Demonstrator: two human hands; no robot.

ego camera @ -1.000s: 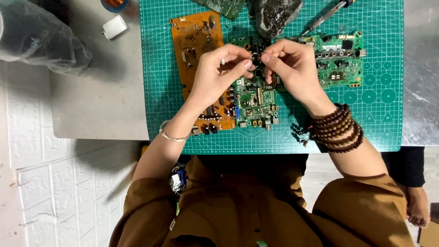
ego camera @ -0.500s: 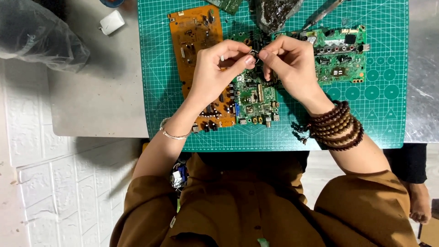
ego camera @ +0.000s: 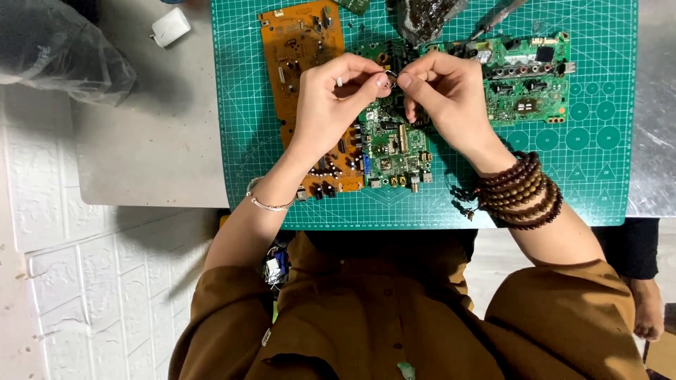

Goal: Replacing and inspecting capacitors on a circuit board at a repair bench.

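My left hand [ego camera: 336, 98] and my right hand [ego camera: 443, 95] meet fingertip to fingertip over a green circuit board [ego camera: 393, 151] in the middle of the green cutting mat [ego camera: 598, 176]. Between the fingertips both hands pinch a small dark part [ego camera: 391, 76]; it is too small to make out. An orange circuit board [ego camera: 299, 49] lies under and left of my left hand. A second green circuit board [ego camera: 528, 81] lies right of my right hand. Wooden bead bracelets wrap my right wrist, a thin bangle my left.
A clear plastic bag [ego camera: 53, 53] and a small white block [ego camera: 171, 27] lie on the grey table [ego camera: 151, 148] left of the mat. A dark crumpled object [ego camera: 426, 17] and a slim tool [ego camera: 496, 17] lie at the mat's far edge. White tiled floor lies below left.
The two hands have stayed pinched together over the green board, with only slight shifts of the fingers. The view has moved a little.
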